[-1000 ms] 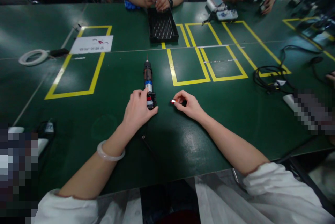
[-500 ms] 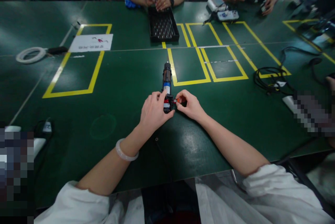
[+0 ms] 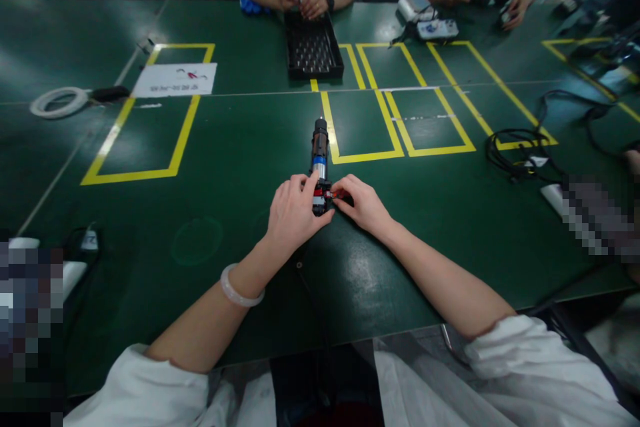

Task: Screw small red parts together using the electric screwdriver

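A power-tool motor assembly (image 3: 320, 147) lies on the green table (image 3: 240, 167), its narrow black tip pointing away from me. It has a dark barrel, a blue band, a silver section and a red-and-grey part at the near end. My left hand (image 3: 295, 210) is wrapped round the near end from the left, thumb at the bottom. From the right, my right hand (image 3: 363, 200) pinches a small orange-red piece (image 3: 335, 194) against the assembly's side. The fingertips partly hide this piece, so its kind cannot be made out.
Across the table a person's hands (image 3: 305, 0) are over a black tray (image 3: 315, 67) of small parts. Yellow tape (image 3: 367, 157) marks rectangles on the tabletop. A white sheet (image 3: 175, 80) and a white coil (image 3: 59, 102) lie at left; a black cable (image 3: 515, 154) lies at right.
My right hand has moved slightly left, bringing the orange-red piece up to the assembly's side. My left hand keeps its hold in the same place.
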{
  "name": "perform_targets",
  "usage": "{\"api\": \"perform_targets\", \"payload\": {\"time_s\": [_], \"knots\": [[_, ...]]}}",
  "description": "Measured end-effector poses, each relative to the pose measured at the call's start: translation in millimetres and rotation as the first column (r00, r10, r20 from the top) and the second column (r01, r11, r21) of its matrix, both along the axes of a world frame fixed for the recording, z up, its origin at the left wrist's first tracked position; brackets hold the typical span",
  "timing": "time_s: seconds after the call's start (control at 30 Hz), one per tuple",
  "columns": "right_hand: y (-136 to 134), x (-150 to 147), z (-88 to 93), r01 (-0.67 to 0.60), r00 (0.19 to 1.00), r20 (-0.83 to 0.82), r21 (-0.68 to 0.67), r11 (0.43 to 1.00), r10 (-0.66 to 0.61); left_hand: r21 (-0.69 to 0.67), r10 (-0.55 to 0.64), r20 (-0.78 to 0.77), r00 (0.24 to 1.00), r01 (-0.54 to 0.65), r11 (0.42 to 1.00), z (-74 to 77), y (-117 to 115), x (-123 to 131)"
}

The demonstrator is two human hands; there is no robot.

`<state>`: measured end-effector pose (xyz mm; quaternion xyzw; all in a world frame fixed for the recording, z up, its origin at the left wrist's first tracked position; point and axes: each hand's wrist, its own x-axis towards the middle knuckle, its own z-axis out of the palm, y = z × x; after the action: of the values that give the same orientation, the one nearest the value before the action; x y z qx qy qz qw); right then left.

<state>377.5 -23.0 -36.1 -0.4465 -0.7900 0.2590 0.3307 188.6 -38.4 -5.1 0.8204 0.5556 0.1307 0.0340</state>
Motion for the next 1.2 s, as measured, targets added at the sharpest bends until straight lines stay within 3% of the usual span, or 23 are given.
{"api": "perform_targets", "payload": {"time_s": [0.27, 0.53, 0.83, 1.03, 1.2], "knots": [[-0.4, 0.4, 0.1, -0.028, 0.999, -0.032, 0.073, 0.997, 0.031, 0.002, -0.002, 0.009, 1.0, 0.002, 1.0, -0.7, -0.5, 0.4], [-6.1, -4.4, 1.3, -0.037, 0.999, 0.044, 0.097, 0.995, 0.033, 0.009, -0.002, -0.035, 0.999, 0.002, 1.0, 3.0, -1.2, 3.7], [-6.3, -3.1, 2.7, 0.035, 0.999, -0.037, 0.077, 0.996, -0.032, 0.008, 0.107, -0.068, 0.992, -0.107, 0.994, 5.4, 3.4, 14.3], [-4.1, -2.4, -2.5, -0.01, 0.985, -0.17, -0.011, 1.0, 0.008, -0.004, 0.109, -0.132, 0.985, -0.11, 0.994, 10.5, 4.7, 1.5], [-0.8, -0.4, -6.4, 0.007, 0.976, -0.217, -0.021, 1.0, -0.011, -0.027, 0.14, -0.219, 0.966, -0.15, 0.988, 16.5, 7.0, -26.9]]}}
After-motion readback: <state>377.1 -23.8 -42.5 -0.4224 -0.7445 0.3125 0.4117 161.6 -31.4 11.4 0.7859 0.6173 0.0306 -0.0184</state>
